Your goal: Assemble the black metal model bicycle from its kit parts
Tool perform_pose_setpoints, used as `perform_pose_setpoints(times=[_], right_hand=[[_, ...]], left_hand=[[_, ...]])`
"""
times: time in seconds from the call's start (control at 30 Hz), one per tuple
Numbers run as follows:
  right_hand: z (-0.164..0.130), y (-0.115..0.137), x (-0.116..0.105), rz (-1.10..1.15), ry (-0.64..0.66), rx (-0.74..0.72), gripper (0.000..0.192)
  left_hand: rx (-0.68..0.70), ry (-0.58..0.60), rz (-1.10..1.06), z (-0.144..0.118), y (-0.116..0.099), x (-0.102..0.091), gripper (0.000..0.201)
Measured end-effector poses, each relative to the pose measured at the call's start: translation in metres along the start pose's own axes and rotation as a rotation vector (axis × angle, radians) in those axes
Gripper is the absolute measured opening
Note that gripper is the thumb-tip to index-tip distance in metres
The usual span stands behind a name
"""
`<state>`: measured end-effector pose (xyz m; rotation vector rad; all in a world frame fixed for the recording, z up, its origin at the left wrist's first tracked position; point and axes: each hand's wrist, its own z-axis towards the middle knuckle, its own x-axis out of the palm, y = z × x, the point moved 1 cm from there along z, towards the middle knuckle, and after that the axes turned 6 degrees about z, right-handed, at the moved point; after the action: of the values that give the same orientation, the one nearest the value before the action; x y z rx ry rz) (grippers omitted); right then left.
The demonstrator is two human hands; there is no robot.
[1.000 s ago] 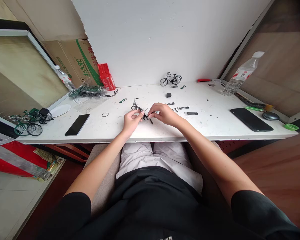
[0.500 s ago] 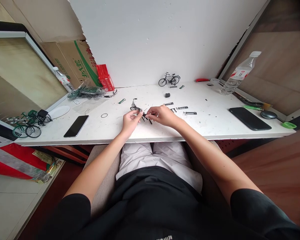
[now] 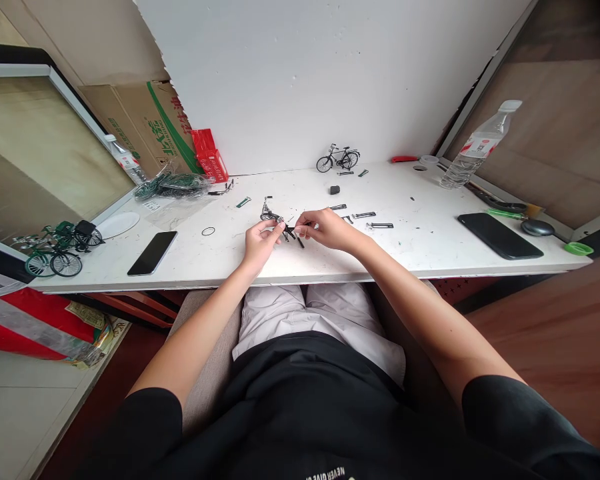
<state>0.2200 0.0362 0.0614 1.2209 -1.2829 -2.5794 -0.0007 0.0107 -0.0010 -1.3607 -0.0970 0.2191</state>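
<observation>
Black phones (image 3: 153, 253) (two), water bottle (image 3: 476, 147)

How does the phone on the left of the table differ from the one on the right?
The left phone looks slimmer and lies close to the table's front edge, near a black ring. The right phone looks broader and sits beside a green tool. Both are black, lying flat with dark screens.
</observation>
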Motion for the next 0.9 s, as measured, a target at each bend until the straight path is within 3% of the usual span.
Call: perform_pose_setpoints(times=[0.17, 0.9], right_hand=[[-0.002, 0.003, 0.001, 0.084, 0.008, 0.027, 0.027], [-0.003, 0.01, 0.018, 0.064, -0.081, 0.082, 0.04]], left_hand=[[0.005, 0.023, -0.01, 0.001, 0.002, -0.002, 0.054], [-0.019, 0.013, -0.037, 0.002, 0.002, -0.002, 0.06]])
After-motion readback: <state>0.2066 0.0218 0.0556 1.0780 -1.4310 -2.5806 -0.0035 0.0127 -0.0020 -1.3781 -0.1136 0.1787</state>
